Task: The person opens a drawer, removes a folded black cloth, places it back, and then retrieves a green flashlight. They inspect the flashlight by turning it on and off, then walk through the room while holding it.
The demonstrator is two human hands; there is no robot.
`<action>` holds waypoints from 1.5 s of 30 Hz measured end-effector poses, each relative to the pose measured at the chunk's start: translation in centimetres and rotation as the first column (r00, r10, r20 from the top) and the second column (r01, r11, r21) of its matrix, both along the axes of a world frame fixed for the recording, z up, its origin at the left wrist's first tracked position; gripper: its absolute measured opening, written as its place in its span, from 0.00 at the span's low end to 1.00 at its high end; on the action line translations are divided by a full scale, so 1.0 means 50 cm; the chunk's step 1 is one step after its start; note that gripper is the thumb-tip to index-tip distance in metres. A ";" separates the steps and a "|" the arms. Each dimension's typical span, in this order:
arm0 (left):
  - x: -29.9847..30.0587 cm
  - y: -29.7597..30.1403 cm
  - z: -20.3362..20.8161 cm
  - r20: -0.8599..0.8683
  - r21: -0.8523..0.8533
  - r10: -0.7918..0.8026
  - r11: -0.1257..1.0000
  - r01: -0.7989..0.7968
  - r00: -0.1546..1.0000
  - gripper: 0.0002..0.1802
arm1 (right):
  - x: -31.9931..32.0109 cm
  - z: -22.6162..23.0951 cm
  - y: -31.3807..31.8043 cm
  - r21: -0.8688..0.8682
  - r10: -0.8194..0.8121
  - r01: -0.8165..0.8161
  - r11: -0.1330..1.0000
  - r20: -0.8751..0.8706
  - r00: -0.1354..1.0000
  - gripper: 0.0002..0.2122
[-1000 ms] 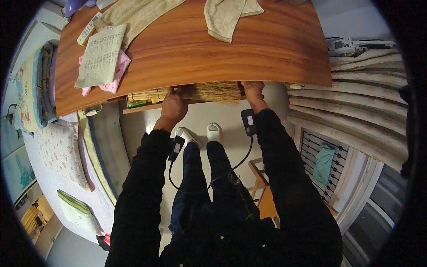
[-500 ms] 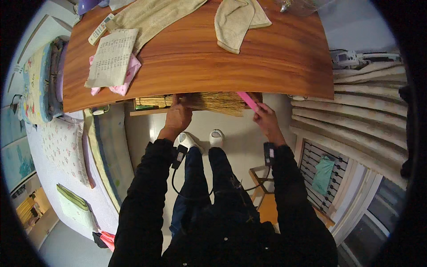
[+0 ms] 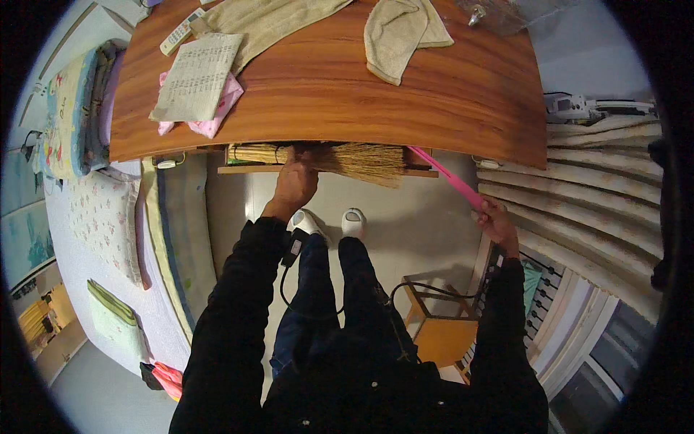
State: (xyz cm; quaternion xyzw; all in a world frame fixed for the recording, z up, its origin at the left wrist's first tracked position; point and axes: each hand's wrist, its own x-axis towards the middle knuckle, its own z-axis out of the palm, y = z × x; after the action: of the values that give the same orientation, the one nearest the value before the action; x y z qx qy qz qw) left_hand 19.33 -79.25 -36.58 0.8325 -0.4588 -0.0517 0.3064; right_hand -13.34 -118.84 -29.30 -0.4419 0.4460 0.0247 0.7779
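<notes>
A drawer [image 3: 249, 170] stands pulled out from under the table's near edge. In it lies a straw broom [image 3: 365, 163], its bristles spreading to the right and over the drawer's front. My left hand [image 3: 296, 184] is closed at the broom's neck, the fingertips partly hidden there. My right hand [image 3: 497, 219], out to the right of the drawer, grips the near end of a long, flat pink plastic strip [image 3: 452, 181] with a slot along it. The strip slants up and left, and its far end is hidden under the table edge at the drawer's right side.
The wooden table [image 3: 311, 108] bears beige towels [image 3: 397, 40], a written sheet [image 3: 199, 79] over pink cloth, and a remote control [image 3: 181, 32]. A bed [image 3: 94, 239] is at left, a curtain [image 3: 578, 177] at right. A wooden chair [image 3: 441, 336] stands by my right leg.
My right hand has drawn the pink strip out to the right and toward me, so more of it shows. My left hand stays at the broom. The view has shifted slightly.
</notes>
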 end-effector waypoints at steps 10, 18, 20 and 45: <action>0.002 -0.002 -0.026 0.024 0.101 -0.005 0.995 0.003 1.000 0.23 | 0.164 -0.064 0.012 -0.081 0.050 -0.046 0.996 0.042 0.998 0.12; -0.003 -0.004 0.004 -0.088 0.235 0.048 0.972 -0.027 0.995 0.15 | 0.242 -0.163 0.093 0.216 -0.297 0.242 0.946 0.277 0.914 0.06; -0.004 -0.005 0.009 -0.050 0.111 0.061 0.992 -0.056 0.997 0.14 | 0.242 -0.168 0.102 0.194 -0.230 0.196 0.961 0.171 0.958 0.03; 0.008 -0.013 0.024 -0.088 0.111 0.012 0.994 -0.002 0.996 0.25 | 0.336 -0.219 0.124 0.596 -0.513 0.264 0.759 0.295 0.806 0.07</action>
State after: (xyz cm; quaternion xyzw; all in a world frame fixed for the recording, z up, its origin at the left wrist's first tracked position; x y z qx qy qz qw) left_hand 19.75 -79.91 -35.39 0.8466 -0.4384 -0.1126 0.2800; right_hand 3.48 -112.65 -40.26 -0.0992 0.3172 -0.1213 0.9353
